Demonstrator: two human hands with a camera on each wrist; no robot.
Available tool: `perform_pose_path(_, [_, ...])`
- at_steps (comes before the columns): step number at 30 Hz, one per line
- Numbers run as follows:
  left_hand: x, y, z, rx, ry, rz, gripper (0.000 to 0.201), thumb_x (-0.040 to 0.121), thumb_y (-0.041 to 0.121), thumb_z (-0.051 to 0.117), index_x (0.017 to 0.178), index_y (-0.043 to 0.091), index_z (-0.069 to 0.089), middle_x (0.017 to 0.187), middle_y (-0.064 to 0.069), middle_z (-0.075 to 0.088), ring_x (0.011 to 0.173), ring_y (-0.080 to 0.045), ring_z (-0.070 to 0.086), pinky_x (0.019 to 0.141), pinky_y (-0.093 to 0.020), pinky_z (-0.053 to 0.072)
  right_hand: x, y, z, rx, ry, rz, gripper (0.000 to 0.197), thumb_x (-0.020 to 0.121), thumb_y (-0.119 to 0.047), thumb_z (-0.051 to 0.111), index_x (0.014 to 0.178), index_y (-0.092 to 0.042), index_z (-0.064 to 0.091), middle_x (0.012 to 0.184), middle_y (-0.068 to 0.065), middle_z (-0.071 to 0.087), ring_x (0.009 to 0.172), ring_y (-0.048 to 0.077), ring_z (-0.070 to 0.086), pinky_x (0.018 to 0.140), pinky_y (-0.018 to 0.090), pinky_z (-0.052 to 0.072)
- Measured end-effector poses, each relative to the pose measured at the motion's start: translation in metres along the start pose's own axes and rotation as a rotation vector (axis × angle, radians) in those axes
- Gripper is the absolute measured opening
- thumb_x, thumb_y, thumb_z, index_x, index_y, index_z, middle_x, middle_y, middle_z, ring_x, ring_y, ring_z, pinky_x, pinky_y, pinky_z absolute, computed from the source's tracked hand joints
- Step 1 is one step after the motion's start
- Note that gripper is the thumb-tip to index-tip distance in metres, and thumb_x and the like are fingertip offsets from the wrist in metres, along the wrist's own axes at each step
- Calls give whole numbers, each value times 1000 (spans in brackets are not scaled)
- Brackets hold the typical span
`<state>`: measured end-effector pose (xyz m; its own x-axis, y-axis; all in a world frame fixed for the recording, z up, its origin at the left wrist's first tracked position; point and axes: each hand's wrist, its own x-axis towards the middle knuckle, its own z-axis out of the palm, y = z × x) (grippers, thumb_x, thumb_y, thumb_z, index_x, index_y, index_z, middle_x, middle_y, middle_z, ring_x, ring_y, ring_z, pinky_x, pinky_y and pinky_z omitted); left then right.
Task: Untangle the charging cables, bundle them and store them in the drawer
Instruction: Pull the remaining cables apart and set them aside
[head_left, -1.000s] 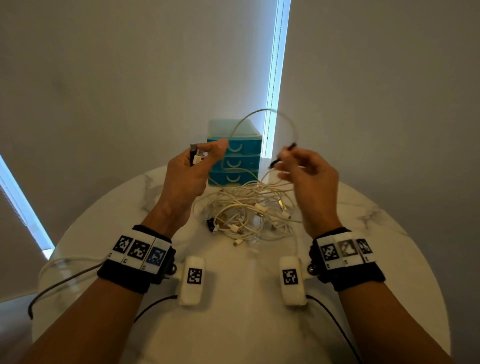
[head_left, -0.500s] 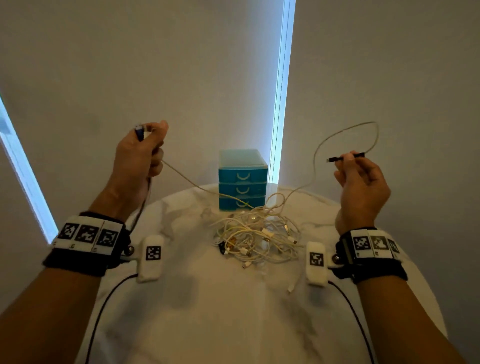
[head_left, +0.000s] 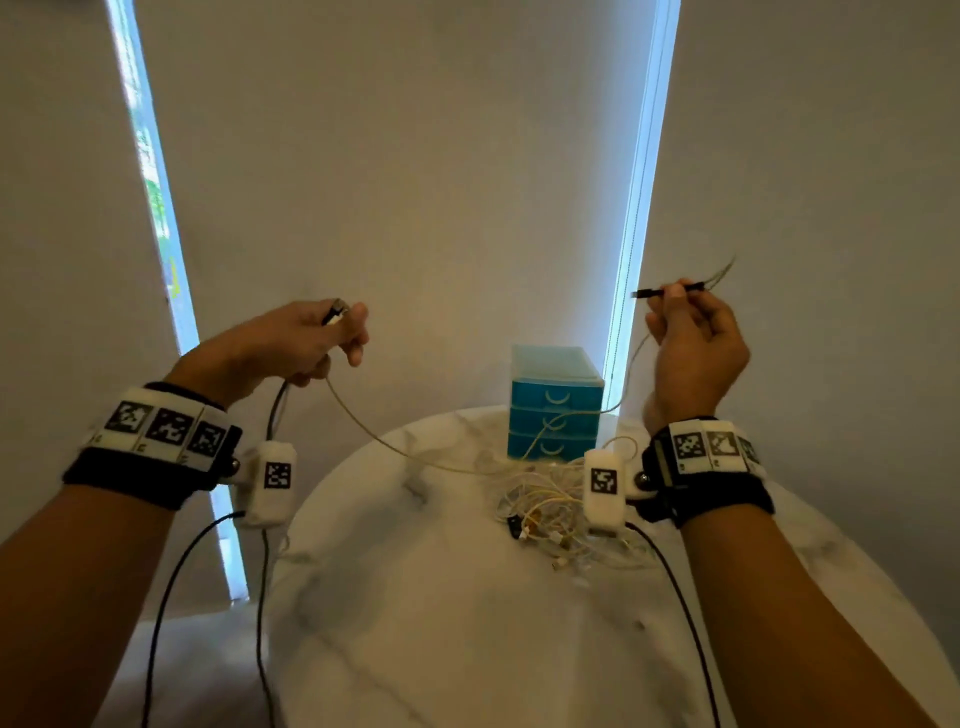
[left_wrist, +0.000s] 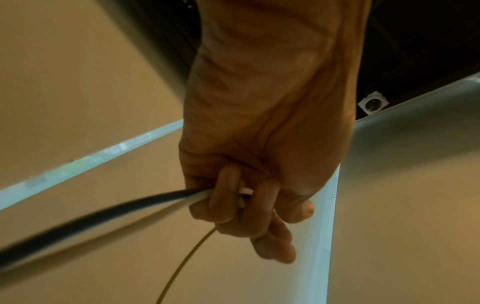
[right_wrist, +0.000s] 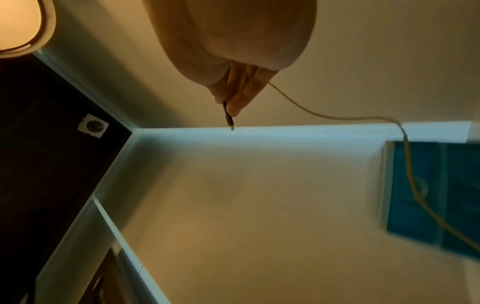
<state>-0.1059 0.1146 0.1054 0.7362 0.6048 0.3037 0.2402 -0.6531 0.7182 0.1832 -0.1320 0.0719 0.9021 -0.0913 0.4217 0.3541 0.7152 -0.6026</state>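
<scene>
while your left hand (head_left: 291, 338) pinches one plug of the cable (head_left: 395, 447) and your right hand (head_left: 696, 348) pinches the other, both raised and wide apart, its sagging middle dips into the tangled pile (head_left: 545, 514) on the table. draw it out slowly, no yanking, or the knot likely tightens. round marble table (head_left: 415, 597), blue drawer unit (head_left: 556, 405) behind the pile with drawers shut, pale wall, two bright slits.
</scene>
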Motion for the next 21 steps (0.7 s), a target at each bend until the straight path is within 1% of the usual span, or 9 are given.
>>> perform_pose_path(3, [-13,-7,-36,184,33,-74,44,110,52,46,93,14,61,89,-1,75,55,-16,49,48,-25,39,-38,18,60,1,-142,14,18,98,-17,80,115,-10,78,106,10,81,94,18,81,79,31,65])
perform_pose_path(5, [-24,-12,-61,359,80,-119,41,110,47,51,91,11,62,91,-4,77,62,-22,54,52,-27,42,-60,27,97,-31,-326,70,19,99,-17,78,118,-12,77,109,9,81,96,17,81,81,29,66])
perform_pose_path(7, [-33,-16,-78,514,135,-138,38,110,44,52,89,14,61,93,-5,78,76,-26,61,70,-34,45,-75,35,123,-54,-645,303,31,101,-17,76,129,-4,69,119,15,78,103,19,80,91,31,65])
perform_pose_path(10, [-42,-24,-84,666,242,-180,37,109,54,49,88,26,60,91,12,76,103,-27,59,99,-44,45,-89,46,131,-286,-1079,607,48,98,-19,80,132,11,64,130,24,73,112,26,78,101,37,62])
perform_pose_path(12, [-41,-27,-78,579,293,-112,33,110,51,50,89,27,59,84,15,74,97,-27,63,91,-43,50,-97,58,116,-348,-1127,645,35,98,-13,78,125,8,70,122,23,77,107,30,80,97,36,64])
perform_pose_path(14, [-39,-24,-64,379,305,-3,31,110,48,52,92,23,60,82,4,73,82,-22,70,74,-35,51,-103,70,92,-375,-1085,663,30,101,-14,75,125,3,71,117,18,80,103,29,81,90,34,66])
perform_pose_path(15, [-37,-22,-54,278,284,39,33,109,50,53,94,21,60,82,1,72,75,-20,70,71,-36,53,-104,75,78,-406,-1075,674,29,103,-16,72,125,2,71,115,16,81,103,28,81,89,33,66])
perform_pose_path(18, [-30,-20,-15,7,179,62,39,107,55,53,95,19,60,78,1,58,66,-16,52,62,-33,50,-101,85,43,-504,-1073,679,27,106,-20,68,124,0,73,110,12,83,102,25,81,85,30,66])
perform_pose_path(21, [-17,-12,31,0,162,21,56,102,71,47,101,18,66,77,5,57,68,-12,48,64,-31,43,-88,79,23,-508,-1017,618,26,105,-20,68,122,-1,75,109,13,83,98,22,81,80,27,64])
